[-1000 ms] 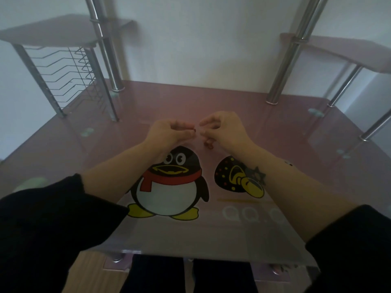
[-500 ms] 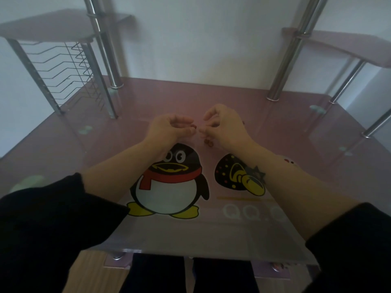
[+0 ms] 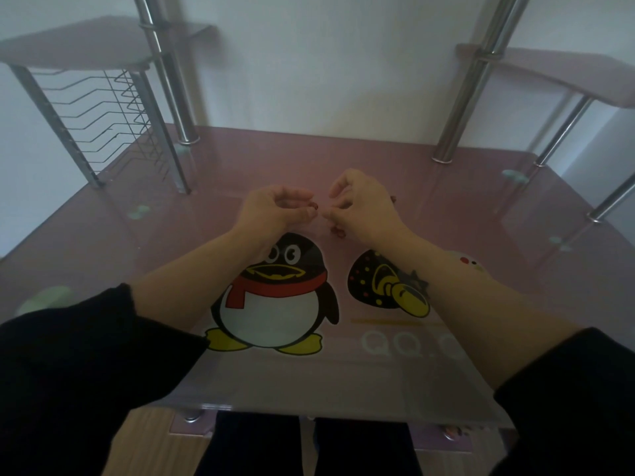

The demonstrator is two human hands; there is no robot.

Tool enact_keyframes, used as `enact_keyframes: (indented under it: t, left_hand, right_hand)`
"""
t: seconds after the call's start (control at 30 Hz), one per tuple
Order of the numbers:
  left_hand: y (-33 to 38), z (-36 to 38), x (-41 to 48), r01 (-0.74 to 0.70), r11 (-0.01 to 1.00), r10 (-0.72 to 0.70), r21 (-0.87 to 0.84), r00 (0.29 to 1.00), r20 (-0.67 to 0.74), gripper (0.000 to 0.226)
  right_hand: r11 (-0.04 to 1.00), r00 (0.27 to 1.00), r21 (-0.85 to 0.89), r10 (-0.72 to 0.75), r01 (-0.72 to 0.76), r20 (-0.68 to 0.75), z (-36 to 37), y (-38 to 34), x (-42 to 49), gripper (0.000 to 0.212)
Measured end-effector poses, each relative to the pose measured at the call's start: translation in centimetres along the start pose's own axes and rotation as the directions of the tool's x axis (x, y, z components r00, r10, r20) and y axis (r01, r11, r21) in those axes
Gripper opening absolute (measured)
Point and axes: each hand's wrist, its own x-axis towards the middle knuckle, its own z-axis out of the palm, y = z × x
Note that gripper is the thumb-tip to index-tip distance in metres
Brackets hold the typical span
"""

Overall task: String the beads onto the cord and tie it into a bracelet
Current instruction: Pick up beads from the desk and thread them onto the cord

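Note:
My left hand (image 3: 275, 211) hovers over the pink glass table (image 3: 206, 187), thumb and fingers pinched on a small dark red bead (image 3: 313, 207) at the fingertips. A little to the right, my right hand (image 3: 360, 204) pinches something too thin to make out, probably the cord. Below the right hand, a few dark red beads (image 3: 338, 232) hang or lie by the wrist. One more dark bead (image 3: 394, 198) shows just right of that hand. The two hands' fingertips are a small gap apart.
A penguin picture (image 3: 271, 297) and a dark mushroom-like picture (image 3: 385, 286) are printed on the glass near me. Chrome posts (image 3: 168, 84) (image 3: 470, 84) rise at the back, carrying side shelves, with a wire rack (image 3: 103, 121) at the left.
The hands have drawn slightly apart; a small gap now shows between the fingertips that were almost touching. The view has tilted down a little.

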Motion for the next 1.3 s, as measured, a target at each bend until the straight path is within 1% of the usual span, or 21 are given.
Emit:
enact_keyframes:
  t: [0.27, 0.5, 0.73, 1.3]
  left_hand:
    - [-0.01, 0.05, -0.08, -0.016, 1.000, 0.016, 0.018, 1.000, -0.009, 0.024]
    - [0.02, 0.09, -0.09, -0.016, 1.000, 0.016, 0.017, 1.000, -0.006, 0.025]
    - [-0.03, 0.09, -0.04, -0.012, 1.000, 0.012, 0.002, 1.000, -0.017, 0.025]
    - [-0.06, 0.20, 0.00, -0.025, 0.998, 0.026, 0.053, 1.000, -0.001, 0.026]
  right_hand:
    - [0.998, 1.000, -0.065, -0.017, 0.015, -0.022, 0.00, 0.03, 0.20, 0.027]
    - [0.998, 1.000, -0.060, -0.019, 0.018, -0.024, 0.04, -0.05, 0.25, 0.027]
    - [0.999, 1.000, -0.053, 0.008, -0.009, -0.022, 0.11, 0.02, 0.35, 0.029]
    - [0.998, 1.000, -0.069, 0.002, -0.002, -0.007, 0.05, -0.30, 0.43, 0.020]
